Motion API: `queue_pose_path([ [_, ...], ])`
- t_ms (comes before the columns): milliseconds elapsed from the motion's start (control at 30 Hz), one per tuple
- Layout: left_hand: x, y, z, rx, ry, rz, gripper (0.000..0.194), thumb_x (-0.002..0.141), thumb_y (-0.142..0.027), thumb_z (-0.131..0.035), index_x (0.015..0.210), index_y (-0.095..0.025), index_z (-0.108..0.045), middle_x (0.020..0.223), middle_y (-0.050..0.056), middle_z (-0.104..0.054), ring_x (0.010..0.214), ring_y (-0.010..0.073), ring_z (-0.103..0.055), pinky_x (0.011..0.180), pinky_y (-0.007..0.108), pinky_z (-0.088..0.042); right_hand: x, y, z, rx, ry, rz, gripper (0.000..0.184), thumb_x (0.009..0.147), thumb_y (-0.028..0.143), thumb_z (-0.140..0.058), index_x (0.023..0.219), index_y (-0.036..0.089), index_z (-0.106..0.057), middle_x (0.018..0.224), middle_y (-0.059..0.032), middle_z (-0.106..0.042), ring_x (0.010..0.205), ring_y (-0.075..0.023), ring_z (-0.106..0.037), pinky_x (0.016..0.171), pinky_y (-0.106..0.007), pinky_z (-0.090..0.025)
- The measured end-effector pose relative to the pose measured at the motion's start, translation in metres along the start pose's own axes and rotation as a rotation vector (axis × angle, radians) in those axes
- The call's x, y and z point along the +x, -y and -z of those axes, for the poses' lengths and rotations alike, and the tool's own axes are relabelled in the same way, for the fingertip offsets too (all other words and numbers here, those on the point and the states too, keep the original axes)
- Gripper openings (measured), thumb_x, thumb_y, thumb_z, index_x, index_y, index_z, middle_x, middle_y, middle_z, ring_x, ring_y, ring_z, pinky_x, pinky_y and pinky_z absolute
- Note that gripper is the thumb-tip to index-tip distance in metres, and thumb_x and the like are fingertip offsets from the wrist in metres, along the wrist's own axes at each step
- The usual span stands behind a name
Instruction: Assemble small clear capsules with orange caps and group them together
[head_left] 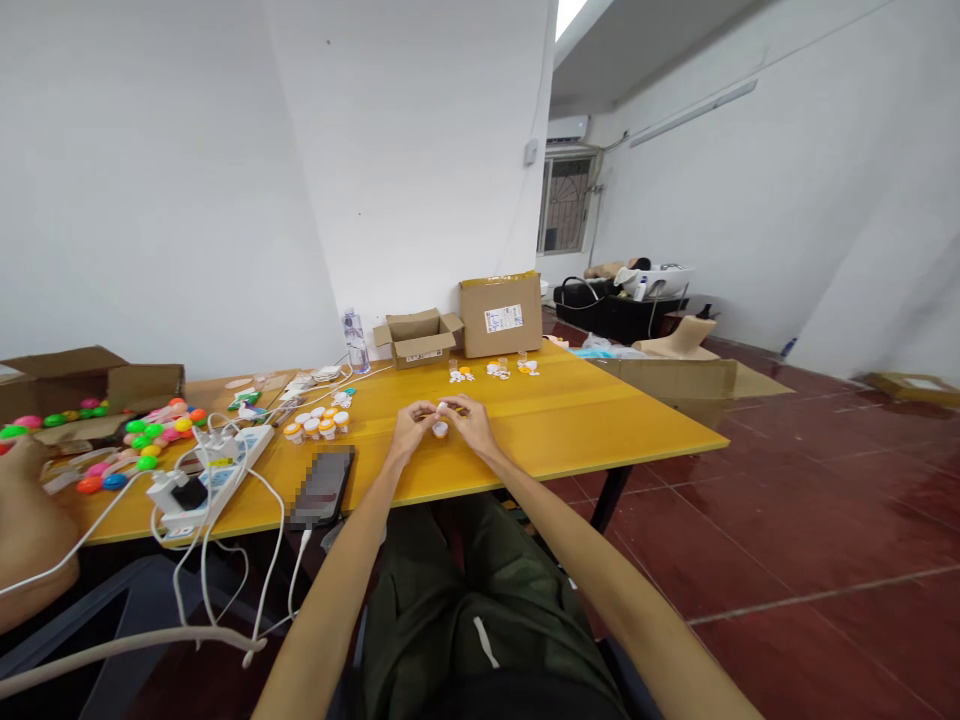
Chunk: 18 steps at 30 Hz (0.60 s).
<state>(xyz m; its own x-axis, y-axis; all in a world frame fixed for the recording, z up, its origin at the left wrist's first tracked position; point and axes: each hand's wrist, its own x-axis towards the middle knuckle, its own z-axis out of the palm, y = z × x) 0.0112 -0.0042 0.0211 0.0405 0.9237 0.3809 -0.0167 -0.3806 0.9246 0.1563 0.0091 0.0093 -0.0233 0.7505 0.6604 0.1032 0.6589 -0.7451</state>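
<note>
My left hand [412,428] and my right hand [468,424] meet over the near part of the yellow table. Their fingertips are pinched together around a small white piece [442,407], too small to name. Just below the fingers, a small clear jar [440,431] with an orange rim stands on the tabletop. Left of my hands is a cluster of similar small jars [319,424] with white and orange lids. Farther back lie small piles of white pieces and orange rings [498,371], with clear cups beside them.
An open cardboard box [418,350] and a taller closed box [501,318] stand at the back by a water bottle [355,342]. A phone [324,487] and a power strip [219,482] with trailing cables lie left. Another person's arm [34,520] reaches in beside colourful balls [146,437].
</note>
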Motion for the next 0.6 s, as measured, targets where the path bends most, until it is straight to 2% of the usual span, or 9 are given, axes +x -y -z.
queue_pose_path([
  [300,0.002,0.005,0.001,0.218,0.036,-0.079,0.027,0.054,-0.02,-0.081,0.077,-0.021,-0.068,0.086,0.002,-0.068,0.09,0.0209,-0.06,0.084,0.031,-0.046,0.002,-0.011,0.001,0.0,-0.084,-0.06,0.018,0.077,0.035,-0.065,0.084,0.021,-0.074,0.081,-0.0047,-0.074,0.077,-0.02,-0.068,0.068,-0.03,-0.055],
  [433,0.001,0.009,-0.002,0.265,0.082,-0.103,0.027,0.052,-0.014,-0.079,0.074,-0.02,-0.065,0.084,0.0,-0.063,0.082,0.017,-0.057,0.079,0.029,-0.046,0.003,-0.015,0.001,0.002,-0.068,-0.084,0.016,0.075,0.032,-0.065,0.083,0.021,-0.073,0.081,-0.0051,-0.075,0.076,-0.0204,-0.069,0.07,-0.032,-0.056],
  [600,0.001,0.012,-0.006,0.184,0.092,-0.019,0.027,0.053,-0.01,-0.074,0.075,-0.019,-0.061,0.073,-0.004,-0.06,0.069,0.0128,-0.056,0.067,0.025,-0.046,0.002,-0.016,0.0,-0.007,0.008,-0.067,0.011,0.073,0.03,-0.066,0.074,0.021,-0.071,0.074,-0.0037,-0.074,0.07,-0.0193,-0.068,0.069,-0.031,-0.056],
])
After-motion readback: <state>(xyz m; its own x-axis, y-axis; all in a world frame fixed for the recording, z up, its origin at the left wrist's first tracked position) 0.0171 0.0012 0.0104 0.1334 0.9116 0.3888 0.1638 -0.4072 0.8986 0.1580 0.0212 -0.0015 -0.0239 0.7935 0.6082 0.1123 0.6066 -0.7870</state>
